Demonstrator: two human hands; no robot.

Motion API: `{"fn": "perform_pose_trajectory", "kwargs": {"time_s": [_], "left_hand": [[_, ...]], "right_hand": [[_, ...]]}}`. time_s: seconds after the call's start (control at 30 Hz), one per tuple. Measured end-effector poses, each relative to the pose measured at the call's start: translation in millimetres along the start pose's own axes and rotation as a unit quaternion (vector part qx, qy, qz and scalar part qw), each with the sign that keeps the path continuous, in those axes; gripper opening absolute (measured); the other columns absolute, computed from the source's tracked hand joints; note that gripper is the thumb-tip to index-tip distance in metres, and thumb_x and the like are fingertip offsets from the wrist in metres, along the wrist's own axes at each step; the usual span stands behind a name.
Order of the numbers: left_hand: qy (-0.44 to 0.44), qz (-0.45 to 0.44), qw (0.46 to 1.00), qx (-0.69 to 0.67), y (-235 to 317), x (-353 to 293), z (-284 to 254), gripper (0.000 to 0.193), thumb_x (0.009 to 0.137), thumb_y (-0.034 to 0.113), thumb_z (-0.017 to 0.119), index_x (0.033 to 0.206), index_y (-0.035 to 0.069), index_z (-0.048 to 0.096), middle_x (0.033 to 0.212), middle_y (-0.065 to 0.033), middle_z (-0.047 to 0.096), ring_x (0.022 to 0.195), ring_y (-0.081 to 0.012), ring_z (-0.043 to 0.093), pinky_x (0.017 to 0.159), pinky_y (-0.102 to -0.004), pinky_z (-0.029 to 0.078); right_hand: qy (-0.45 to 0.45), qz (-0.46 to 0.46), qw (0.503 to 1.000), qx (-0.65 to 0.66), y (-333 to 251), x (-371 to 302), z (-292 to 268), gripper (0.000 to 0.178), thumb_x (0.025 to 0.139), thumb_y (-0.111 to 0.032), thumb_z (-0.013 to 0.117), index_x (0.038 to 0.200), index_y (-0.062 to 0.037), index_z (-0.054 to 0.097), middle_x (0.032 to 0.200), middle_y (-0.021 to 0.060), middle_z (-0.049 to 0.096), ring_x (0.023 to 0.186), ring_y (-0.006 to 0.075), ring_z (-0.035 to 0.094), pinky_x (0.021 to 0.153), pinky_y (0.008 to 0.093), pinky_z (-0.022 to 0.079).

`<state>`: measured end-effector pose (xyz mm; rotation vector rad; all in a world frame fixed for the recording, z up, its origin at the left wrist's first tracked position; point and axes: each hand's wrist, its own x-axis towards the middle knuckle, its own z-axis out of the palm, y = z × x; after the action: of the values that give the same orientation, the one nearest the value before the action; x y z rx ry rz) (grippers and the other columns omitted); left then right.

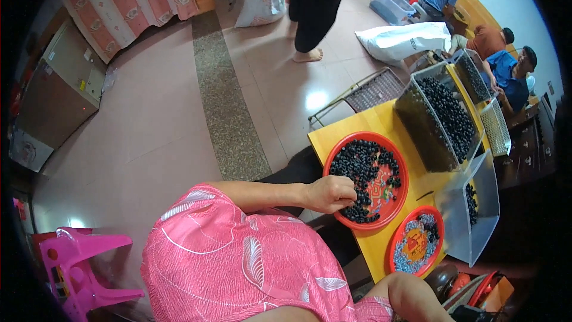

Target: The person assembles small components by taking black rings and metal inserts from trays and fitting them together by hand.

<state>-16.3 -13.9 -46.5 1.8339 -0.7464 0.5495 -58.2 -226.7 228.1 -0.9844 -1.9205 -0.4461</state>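
My left hand point(330, 194) hangs over the near-left rim of a large round red tray point(403, 170). Its fingers are curled closed; what they hold, if anything, is hidden. Many small black ring-like parts point(356, 161) lie in the tray, thickest along its left side, and the printed bottom shows among them. A smaller red tray point(393, 260), to the right and nearer me, holds small silvery-blue pieces point(404, 264) and a few dark ones. Only the bent forearm of my right arm shows at the lower edge; my right hand is out of view.
The yellow table point(373, 256) also carries a clear bin point(417, 125) full of black parts and a clear box point(462, 238) with some inside. A white sack point(405, 42) and a standing person's legs point(319, 6) are beyond. A pink stool point(77, 262) stands left; several people sit far right.
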Motion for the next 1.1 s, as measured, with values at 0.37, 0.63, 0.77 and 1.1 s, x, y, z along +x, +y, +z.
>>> {"fn": "perform_pose_trajectory", "kwargs": {"time_s": [0.37, 0.63, 0.77, 1.1], "left_hand": [[-0.009, -0.004, 1.0, -0.019, 7, 5, -4, 0.009, 0.071, 0.0, 0.062, 0.076, 0.0, 0.054, 0.066, -0.01, 0.048, 0.065, -0.0261, 0.051, 0.057, -0.0352, 0.041], [0.02, -0.001, 1.0, 0.003, 14, -5, -17, 0.009, 0.072, 0.0, 0.061, 0.075, 0.0, 0.053, 0.068, -0.01, 0.05, 0.064, -0.0262, 0.05, 0.057, -0.0349, 0.04], [0.001, 0.002, 1.0, -0.009, 14, 11, -14, 0.009, 0.072, 0.0, 0.062, 0.076, 0.001, 0.053, 0.067, -0.0099, 0.05, 0.064, -0.0268, 0.05, 0.057, -0.0352, 0.04], [0.074, -0.018, 0.995, 0.062, -2, 21, -43, 0.01, 0.07, -0.001, 0.062, 0.076, 0.001, 0.055, 0.065, -0.01, 0.05, 0.061, -0.0259, 0.051, 0.052, -0.0343, 0.041]], "right_hand": [[-0.126, -0.423, 0.864, 0.242, 11, 37, 17, 0.012, 0.061, 0.01, 0.051, 0.055, 0.0008, 0.053, 0.051, 0.0081, 0.053, 0.044, 0.0168, 0.054, 0.037, 0.0256, 0.042], [0.059, -0.035, 0.989, -0.127, -14, 1, 21, 0.012, 0.063, 0.012, 0.051, 0.056, 0.0019, 0.055, 0.051, 0.0079, 0.054, 0.044, 0.0158, 0.055, 0.039, 0.0236, 0.045], [-0.254, -0.596, 0.661, 0.378, 37, 69, 23, 0.012, 0.059, 0.014, 0.053, 0.057, 0.0026, 0.055, 0.052, 0.0084, 0.055, 0.045, 0.0148, 0.056, 0.042, 0.0231, 0.047], [-0.016, 0.036, 0.996, -0.078, -59, -13, -4, 0.016, 0.053, 0.018, 0.054, 0.055, 0.0022, 0.053, 0.05, 0.0094, 0.054, 0.046, 0.0155, 0.057, 0.044, 0.0251, 0.051]]}}
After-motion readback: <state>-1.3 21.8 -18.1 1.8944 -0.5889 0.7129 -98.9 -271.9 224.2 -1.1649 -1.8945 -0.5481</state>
